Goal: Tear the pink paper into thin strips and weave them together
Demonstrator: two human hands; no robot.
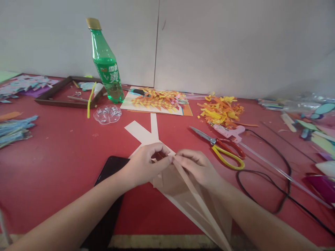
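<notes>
The beige paper strips [188, 195] lie on the red desk [65, 157], black phone [112, 167] left, yellow-handled scissors [222, 150] right, green plastic bottle [107, 69] behind.

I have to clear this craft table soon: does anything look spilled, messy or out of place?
Yes: orange and yellow paper scraps lie in a loose heap by the wall, and a black cord loops untidily over the table beside the right hand. It and the left hand pinch beige paper strips.

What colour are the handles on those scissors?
One red, one yellow; the scissors show best in the head view.
</notes>
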